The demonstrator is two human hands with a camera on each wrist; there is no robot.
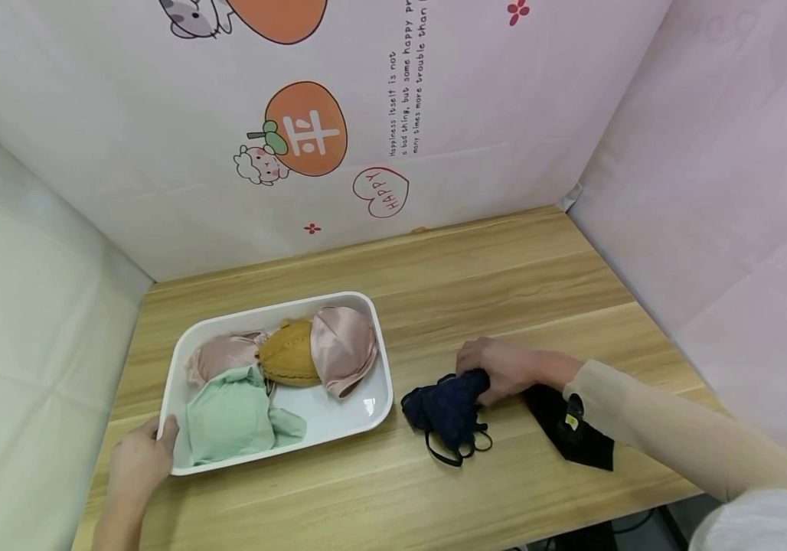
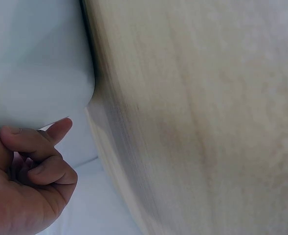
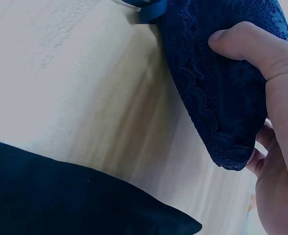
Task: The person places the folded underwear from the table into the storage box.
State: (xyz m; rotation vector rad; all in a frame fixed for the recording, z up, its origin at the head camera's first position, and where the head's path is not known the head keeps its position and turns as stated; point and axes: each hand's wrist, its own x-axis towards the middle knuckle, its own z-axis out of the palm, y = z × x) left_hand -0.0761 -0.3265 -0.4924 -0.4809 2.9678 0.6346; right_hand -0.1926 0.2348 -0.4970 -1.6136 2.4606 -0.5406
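On the left, my left hand (image 1: 138,461) holds the near left corner of a white plastic tray (image 1: 305,403), thumb over the rim. The left wrist view shows the fingers of the left hand (image 2: 38,183) curled against the tray's outer wall (image 2: 41,63). To the right of the tray, my right hand (image 1: 504,367) pinches one end of a navy lace bra (image 1: 445,409), whose thin straps trail on the table. In the right wrist view, the thumb of the right hand (image 3: 280,98) presses the lace (image 3: 222,93); the other fingers are partly hidden behind it.
Inside the tray lie a mint green garment (image 1: 231,417), a mustard one (image 1: 290,353), and two pink satin ones (image 1: 341,344). A black cloth piece (image 1: 566,436) lies under the right forearm. Printed white cloth walls (image 1: 469,153) enclose the wooden table (image 1: 476,283).
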